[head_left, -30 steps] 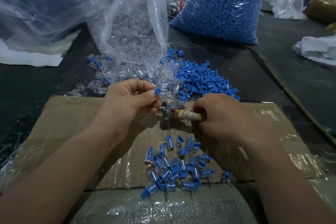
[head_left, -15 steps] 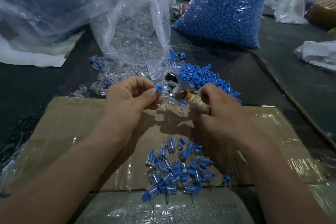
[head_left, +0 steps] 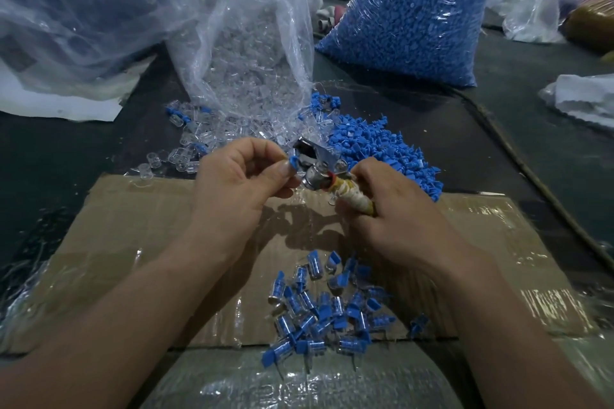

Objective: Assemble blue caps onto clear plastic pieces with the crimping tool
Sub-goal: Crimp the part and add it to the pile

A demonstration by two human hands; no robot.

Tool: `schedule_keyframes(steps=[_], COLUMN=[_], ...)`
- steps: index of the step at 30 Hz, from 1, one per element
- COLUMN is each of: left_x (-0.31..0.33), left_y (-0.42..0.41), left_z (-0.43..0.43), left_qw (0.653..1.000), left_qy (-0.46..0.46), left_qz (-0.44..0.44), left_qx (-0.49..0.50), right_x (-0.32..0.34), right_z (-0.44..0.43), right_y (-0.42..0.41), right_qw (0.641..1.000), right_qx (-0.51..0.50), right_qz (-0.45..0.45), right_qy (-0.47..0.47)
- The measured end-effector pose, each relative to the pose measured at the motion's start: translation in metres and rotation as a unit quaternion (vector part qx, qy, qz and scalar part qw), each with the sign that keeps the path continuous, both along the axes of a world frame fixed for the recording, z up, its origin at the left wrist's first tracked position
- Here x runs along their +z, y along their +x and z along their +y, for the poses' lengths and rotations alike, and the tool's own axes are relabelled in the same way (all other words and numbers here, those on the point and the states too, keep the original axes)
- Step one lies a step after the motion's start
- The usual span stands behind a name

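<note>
Both hands meet above the far edge of the cardboard sheet [head_left: 133, 226] that lies on the dark counter [head_left: 50, 159]. The left hand [head_left: 246, 176] has its fingers curled, with thumb and forefinger pinching one blue cap [head_left: 292, 163]. Its fingers hide whether a clear piece already sits under that cap, so I cannot tell. Just to the right of the cap, touching it or very nearly so, is the metal head of the crimping tool [head_left: 315, 173]. The tool's long axis slants from that head down and to the right, into the right hand [head_left: 395, 212], which grips the tape-wrapped handle in a closed fist. How the tool's jaws stand is not clear.

The cap lies to the left of the tool head, on the line of the tool's axis, and the left hand is the nearer one. In my judgement the coming move is a short feed rightward into the head, followed by a squeeze from the right hand.

Loose clear plastic pieces [head_left: 199, 136] lie beyond the left hand, spilled from a clear bag [head_left: 252, 53]. A heap of loose caps [head_left: 382, 149] lies beyond the right hand. Finished pieces [head_left: 325, 305] are piled on the cardboard between the forearms
</note>
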State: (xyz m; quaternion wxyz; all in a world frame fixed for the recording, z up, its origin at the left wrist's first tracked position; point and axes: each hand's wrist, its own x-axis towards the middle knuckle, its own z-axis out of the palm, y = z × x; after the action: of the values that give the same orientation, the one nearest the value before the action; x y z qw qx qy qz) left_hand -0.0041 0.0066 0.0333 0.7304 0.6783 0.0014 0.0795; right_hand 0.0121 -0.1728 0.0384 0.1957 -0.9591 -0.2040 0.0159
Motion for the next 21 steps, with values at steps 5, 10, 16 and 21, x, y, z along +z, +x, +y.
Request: schedule_keyframes(steps=[5, 10, 16, 21], left_x=[-0.0003, -0.0003, -0.0009, 0.0003], left_y=[-0.0013, -0.0022, -0.0023, -0.0027], left_z=[-0.0022, -0.0033, -0.0039, -0.0041], left_qw=[0.999, 0.998, 0.996, 0.995], left_qy=[0.029, 0.053, 0.079, 0.08], left_qz=[-0.013, -0.018, -0.021, -0.023], left_qx=[0.017, 0.033, 0.047, 0.048], right_x=[0.001, 0.0008, 0.0006, -0.0018], right_z=[0.0027, 0.0053, 0.0077, 0.009], right_y=[0.0, 0.0003, 0.0005, 0.0006], right_qw=[1.0, 1.0, 1.0, 1.0], right_qx=[0.0, -0.008, -0.014, -0.016], right_qz=[-0.01, -0.012, -0.012, -0.026], right_qy=[0.003, 0.006, 0.003, 0.005])
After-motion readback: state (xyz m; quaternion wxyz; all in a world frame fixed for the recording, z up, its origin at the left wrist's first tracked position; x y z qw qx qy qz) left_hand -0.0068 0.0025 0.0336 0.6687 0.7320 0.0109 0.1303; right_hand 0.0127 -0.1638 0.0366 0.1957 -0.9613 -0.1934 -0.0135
